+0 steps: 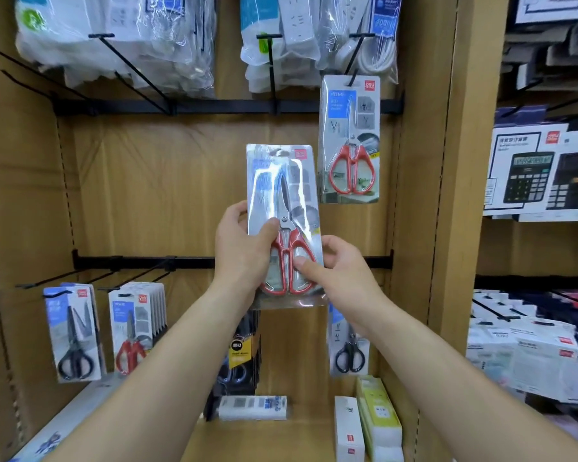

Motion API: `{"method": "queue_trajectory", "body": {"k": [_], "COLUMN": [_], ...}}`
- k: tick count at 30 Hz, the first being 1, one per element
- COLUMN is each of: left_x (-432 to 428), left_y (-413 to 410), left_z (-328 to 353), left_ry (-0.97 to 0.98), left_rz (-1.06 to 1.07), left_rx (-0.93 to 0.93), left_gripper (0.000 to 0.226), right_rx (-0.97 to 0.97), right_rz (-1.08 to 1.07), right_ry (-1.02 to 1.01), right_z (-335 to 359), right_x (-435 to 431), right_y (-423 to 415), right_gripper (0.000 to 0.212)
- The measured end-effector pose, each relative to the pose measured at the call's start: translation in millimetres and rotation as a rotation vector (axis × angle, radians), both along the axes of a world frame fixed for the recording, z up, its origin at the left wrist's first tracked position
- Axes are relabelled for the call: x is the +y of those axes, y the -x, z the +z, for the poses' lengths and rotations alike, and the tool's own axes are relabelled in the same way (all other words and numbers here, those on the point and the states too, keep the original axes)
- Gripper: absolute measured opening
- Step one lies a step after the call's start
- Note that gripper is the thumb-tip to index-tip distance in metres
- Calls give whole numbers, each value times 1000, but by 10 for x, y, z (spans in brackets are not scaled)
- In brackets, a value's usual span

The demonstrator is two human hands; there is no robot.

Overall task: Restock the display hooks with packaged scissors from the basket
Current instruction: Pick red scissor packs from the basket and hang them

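Gripping the scissors pack point(282, 195) with the left hand point(244, 248), thumb lying across the front by the pivot, fingers curling behind the left edge. Pinching its lower right side with the right hand point(341, 275), thumb pressing on the red handle. Holding the pack upright in mid-air before the brown back panel point(154, 181), between the upper rail point(214, 106) and the lower rail point(141, 261), touching neither. Hanging just up and to the right on a black hook point(356, 58): a matching pack point(349, 138). Dangling lower left on lower hooks: more scissors packs, black-handled point(74, 335) and red-handled point(134, 328).
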State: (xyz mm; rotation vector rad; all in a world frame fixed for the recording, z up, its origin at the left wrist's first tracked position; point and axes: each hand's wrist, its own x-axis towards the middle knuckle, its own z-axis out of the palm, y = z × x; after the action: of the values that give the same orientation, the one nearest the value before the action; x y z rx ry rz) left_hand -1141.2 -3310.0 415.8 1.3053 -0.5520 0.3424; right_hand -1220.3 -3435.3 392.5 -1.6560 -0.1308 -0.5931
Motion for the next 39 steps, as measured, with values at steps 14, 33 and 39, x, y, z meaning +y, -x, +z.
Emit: {"method": "queue_trajectory", "body": {"k": [14, 33, 39], "left_x": [-110, -25, 33], "left_y": [-33, -162, -140], "left_z": [-22, 468, 568], "left_ry": [12, -629, -751], "left_rz": [9, 234, 307], "left_rx": [27, -328, -425], "left_gripper": [30, 55, 56], "right_rx": [-22, -266, -264], "right_rz": [-72, -487, -492], "right_ry": [83, 46, 63], "right_z": [-49, 894, 1063], "right_x": [-124, -754, -860], "right_y": [-66, -292, -364], "right_gripper": [11, 23, 24]}}
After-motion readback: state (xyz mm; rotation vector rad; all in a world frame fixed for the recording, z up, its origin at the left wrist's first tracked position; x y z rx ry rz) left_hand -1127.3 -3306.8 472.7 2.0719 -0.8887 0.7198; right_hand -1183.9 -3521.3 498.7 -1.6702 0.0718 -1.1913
